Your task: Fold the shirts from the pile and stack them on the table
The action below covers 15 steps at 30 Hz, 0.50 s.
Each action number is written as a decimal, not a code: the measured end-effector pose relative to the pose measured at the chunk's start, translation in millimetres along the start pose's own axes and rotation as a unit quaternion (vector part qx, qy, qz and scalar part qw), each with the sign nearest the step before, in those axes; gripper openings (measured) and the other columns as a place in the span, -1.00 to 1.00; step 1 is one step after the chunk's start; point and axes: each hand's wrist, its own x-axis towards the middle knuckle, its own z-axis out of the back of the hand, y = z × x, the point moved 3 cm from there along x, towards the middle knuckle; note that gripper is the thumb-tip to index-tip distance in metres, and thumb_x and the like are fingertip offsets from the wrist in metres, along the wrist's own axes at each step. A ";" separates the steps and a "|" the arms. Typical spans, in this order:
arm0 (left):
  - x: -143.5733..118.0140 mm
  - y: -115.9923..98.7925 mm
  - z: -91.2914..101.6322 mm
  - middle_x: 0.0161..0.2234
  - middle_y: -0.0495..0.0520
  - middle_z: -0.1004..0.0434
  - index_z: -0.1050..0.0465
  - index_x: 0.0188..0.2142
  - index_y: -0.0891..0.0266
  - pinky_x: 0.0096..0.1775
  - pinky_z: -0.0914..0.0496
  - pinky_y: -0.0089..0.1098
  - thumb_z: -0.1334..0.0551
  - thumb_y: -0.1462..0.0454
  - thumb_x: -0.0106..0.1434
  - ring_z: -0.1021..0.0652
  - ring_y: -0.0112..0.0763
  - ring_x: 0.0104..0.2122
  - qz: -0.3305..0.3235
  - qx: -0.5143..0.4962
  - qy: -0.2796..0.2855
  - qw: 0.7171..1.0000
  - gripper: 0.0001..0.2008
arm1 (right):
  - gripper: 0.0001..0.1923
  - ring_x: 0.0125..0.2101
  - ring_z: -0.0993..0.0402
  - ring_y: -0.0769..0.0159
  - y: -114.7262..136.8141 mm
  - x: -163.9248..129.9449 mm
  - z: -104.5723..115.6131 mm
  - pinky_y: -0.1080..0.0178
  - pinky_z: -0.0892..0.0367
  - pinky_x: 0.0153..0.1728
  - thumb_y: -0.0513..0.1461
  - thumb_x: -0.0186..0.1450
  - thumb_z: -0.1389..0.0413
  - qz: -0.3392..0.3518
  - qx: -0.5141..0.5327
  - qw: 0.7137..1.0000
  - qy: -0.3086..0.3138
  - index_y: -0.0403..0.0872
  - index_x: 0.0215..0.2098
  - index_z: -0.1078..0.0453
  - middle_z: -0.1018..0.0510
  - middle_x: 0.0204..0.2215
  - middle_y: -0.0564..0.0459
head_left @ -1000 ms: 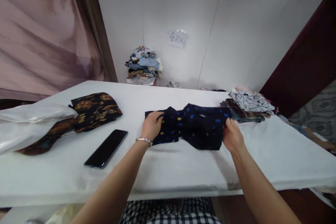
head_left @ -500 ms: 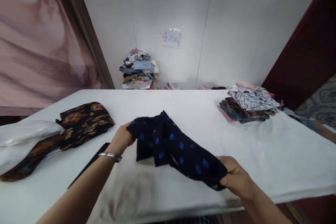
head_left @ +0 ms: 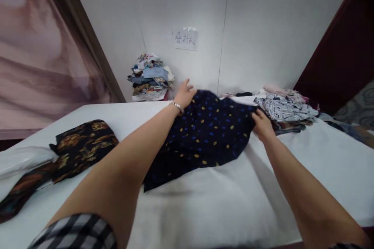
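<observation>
A dark navy shirt (head_left: 210,132) with small blue and yellow spots is spread out, its lower part on the white-covered table and its far edge lifted. My left hand (head_left: 185,94), with a silver bracelet at the wrist, pinches its far left corner, some fingers pointing up. At the far right corner, my right hand (head_left: 263,124) grips the cloth between thumb and fingers. My left forearm covers part of the shirt's left side.
A folded black floral garment (head_left: 87,146) lies left, beside a white plastic bag (head_left: 26,161). Folded clothes (head_left: 286,109) are stacked at the right. Another clothes pile (head_left: 152,79) stands beyond the table (head_left: 210,210), near the wall with a paper sign (head_left: 186,39).
The shirt has gone from bunched up to spread open and farther away. Both arms have reached forward, and the left hand has moved right toward the table's far edge.
</observation>
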 end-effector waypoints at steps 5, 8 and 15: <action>-120.7 56.7 -6.0 -0.09 0.17 -0.57 -0.50 -0.14 0.28 0.09 -0.31 -0.17 -0.22 0.23 0.18 -0.52 -0.20 -0.06 0.005 0.085 0.068 0.994 -0.73 | -0.63 -0.16 -0.52 0.10 -62.7 -64.3 28.3 0.00 -0.35 -0.02 -0.01 0.08 -0.18 -0.010 -0.130 0.991 0.043 -0.08 -0.25 -0.52 -0.62 -0.24 -0.08; -189.3 76.8 2.4 0.01 0.14 -0.52 -0.51 -0.15 0.21 0.12 -0.31 -0.19 -0.18 0.15 0.21 -0.49 -0.19 0.02 -0.007 0.203 0.121 0.972 -0.72 | -0.68 -0.14 -0.52 0.13 -48.0 -109.8 14.6 0.01 -0.37 -0.02 -0.06 0.22 -0.07 0.071 -0.187 0.966 0.165 -0.04 -0.20 -0.53 -0.62 -0.19 -0.07; -249.6 77.5 21.1 -0.15 0.19 -0.54 -0.37 0.08 0.25 -0.07 -0.37 -0.11 -0.16 0.21 0.25 -0.51 -0.13 -0.12 0.000 0.391 0.085 0.917 -0.59 | -0.51 0.16 -0.25 0.17 -0.7 -183.3 -68.6 0.02 -0.18 0.18 -0.25 0.27 -0.06 0.243 -0.293 0.833 0.401 0.01 0.18 -0.30 -0.38 0.15 -0.05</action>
